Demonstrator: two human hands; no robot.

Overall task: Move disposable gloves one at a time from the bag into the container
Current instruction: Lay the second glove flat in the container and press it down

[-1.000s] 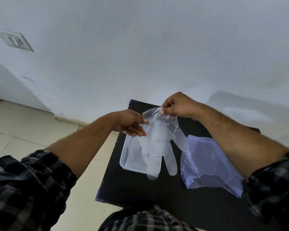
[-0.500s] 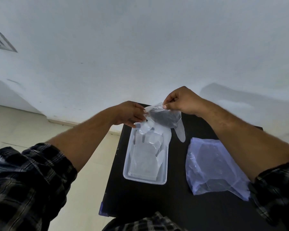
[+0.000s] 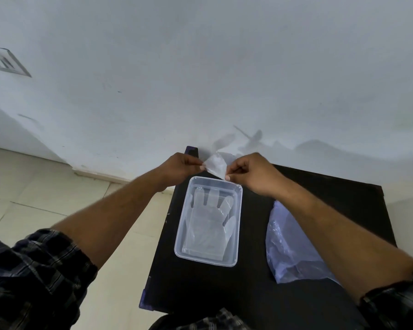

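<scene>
Container (image 3: 238,225) on the surface (image 3: 200,289), left of centre, one glove (image 3: 209,225) flat inside. Bag (image 3: 289,253) right of it, apart. Both hands (image 3: 181,166) (image 3: 253,173) over container's far end, by the wall (image 3: 200,67).

I'm getting a dim, flat picture, cool and bluish overall, with soft diffuse light and no hard beam anywhere. On the wall (image 3: 224,67) behind the table (image 3: 200,289) I see faint grey shadows with smeared edges, just above the hands. The black tabletop swallows detail; it reads as one dark mass. The clear container (image 3: 238,225) catches pale highlights along its rim, mild glare only. The bag (image 3: 289,253) shows a washed-out sheen. Wide-angle bending is strong: the wall's base line curves, and the plaid sleeves (image 3: 34,277) stretch large at the bottom corners. Fine texture looks soft and compressed throughout.
</scene>
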